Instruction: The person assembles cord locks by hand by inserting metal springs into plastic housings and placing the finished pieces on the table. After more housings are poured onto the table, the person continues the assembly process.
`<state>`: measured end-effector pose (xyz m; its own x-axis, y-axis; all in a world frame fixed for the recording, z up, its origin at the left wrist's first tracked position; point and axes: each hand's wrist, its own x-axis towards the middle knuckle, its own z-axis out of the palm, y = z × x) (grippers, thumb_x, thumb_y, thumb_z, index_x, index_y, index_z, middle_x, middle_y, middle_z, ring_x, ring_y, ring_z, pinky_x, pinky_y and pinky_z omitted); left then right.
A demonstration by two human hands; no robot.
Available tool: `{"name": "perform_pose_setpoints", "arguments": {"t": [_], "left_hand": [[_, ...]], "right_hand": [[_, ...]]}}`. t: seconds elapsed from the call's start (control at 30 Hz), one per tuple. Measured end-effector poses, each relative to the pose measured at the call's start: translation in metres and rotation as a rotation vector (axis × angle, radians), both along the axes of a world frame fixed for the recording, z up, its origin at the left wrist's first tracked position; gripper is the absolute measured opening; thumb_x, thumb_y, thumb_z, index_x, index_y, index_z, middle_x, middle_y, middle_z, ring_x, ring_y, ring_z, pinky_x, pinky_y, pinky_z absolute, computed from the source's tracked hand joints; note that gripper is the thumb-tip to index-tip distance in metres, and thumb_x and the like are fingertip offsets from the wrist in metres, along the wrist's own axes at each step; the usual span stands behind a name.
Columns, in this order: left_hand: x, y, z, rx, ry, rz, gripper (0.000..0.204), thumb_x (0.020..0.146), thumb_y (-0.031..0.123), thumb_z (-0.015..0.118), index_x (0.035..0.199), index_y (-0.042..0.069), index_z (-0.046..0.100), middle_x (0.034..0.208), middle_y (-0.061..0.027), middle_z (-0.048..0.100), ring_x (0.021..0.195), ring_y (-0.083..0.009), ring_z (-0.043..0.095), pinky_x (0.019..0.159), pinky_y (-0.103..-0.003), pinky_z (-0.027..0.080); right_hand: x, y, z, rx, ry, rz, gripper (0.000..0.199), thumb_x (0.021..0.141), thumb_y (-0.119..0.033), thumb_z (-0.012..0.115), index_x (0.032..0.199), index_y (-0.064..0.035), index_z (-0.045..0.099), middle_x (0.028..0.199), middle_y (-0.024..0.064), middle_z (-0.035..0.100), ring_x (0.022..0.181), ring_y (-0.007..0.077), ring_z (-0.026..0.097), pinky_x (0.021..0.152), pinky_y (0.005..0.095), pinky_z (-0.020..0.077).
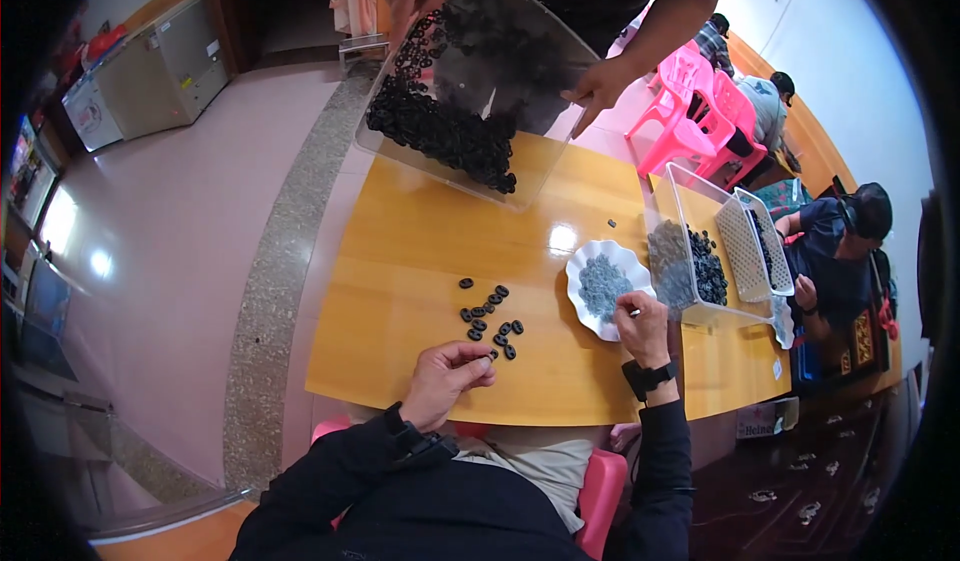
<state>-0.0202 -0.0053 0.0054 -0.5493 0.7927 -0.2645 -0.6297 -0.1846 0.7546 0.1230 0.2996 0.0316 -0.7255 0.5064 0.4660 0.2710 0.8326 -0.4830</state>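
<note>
Black oval pcs (pixel 478 312) are lying loose on the table (pixel 400 291); L hand (pixel 447 376) is pinching one, R hand (pixel 648 337) a small pale item (pixel 634 313) over the plate (pixel 575 286). Pcs are prob. being light, stiff, slick; opp. long edges are offering the best hold. Co-worker's tilted bin (pixel 540 163) is overhanging the far edge; clear box (pixel 730 313) is limiting R-side reach.

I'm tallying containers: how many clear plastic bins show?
2: a tilted bin in the opposite person's hands, an upright bin right of the white dish.
</note>
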Motion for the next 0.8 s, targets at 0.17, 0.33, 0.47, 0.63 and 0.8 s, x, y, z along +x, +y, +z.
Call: {"name": "perform_pose_setpoints", "arguments": {"t": [0.17,0.33,0.47,0.63,0.8], "left_hand": [[0.0,0.0,0.001,-0.004,0.004,0.004,0.017,0.089,0.002,0.06,0.106,-0.001,0.062,0.09,-0.008,0.065,0.08,-0.0147,0.064,0.075,-0.029,0.056],[0.0,0.0,0.0,-0.014,0.023,0.002,0.017,0.089,0.002,0.06,0.105,-0.001,0.061,0.09,-0.0081,0.064,0.08,-0.015,0.064,0.076,-0.029,0.056],[0.002,0.0,0.0,0.014,0.026,0.004,0.016,0.088,0.001,0.06,0.104,-0.001,0.06,0.09,-0.0084,0.064,0.081,-0.0157,0.063,0.076,-0.03,0.056],[0.002,0.0,-0.002,0.055,0.028,0.008,0.016,0.088,0.001,0.061,0.104,-0.001,0.058,0.09,-0.0089,0.064,0.081,-0.016,0.063,0.075,-0.031,0.056],[0.0,0.0,-0.001,0.018,0.05,-0.007,0.017,0.088,0.002,0.061,0.105,-0.002,0.058,0.091,-0.0091,0.064,0.08,-0.0158,0.063,0.076,-0.03,0.055]], "right_hand": [[-0.002,0.003,-0.003,0.01,-0.002,0.027,0.006,0.075,0.0,0.061,0.08,-0.0016,0.063,0.077,0.0152,0.064,0.07,0.0303,0.064,0.062,0.0355,0.0499],[-0.003,0.002,0.003,-0.013,-0.029,0.017,0.009,0.076,0.0,0.061,0.084,-0.0017,0.064,0.08,0.0152,0.064,0.075,0.0322,0.064,0.066,0.0359,0.0502],[-0.002,-0.001,0.007,-0.076,0.02,-0.003,0.008,0.077,-0.002,0.062,0.084,-0.0018,0.065,0.079,0.0157,0.065,0.072,0.0306,0.064,0.064,0.0352,0.0501],[-0.001,-0.007,0.009,-0.118,0.009,-0.011,0.006,0.079,-0.006,0.064,0.084,-0.0012,0.065,0.075,0.0152,0.065,0.066,0.0282,0.064,0.059,0.0334,0.0497],[-0.003,-0.017,0.012,-0.162,-0.027,-0.035,0.009,0.081,-0.008,0.065,0.083,0.0002,0.063,0.071,0.0144,0.063,0.061,0.0234,0.062,0.057,0.0309,0.0483]]}}
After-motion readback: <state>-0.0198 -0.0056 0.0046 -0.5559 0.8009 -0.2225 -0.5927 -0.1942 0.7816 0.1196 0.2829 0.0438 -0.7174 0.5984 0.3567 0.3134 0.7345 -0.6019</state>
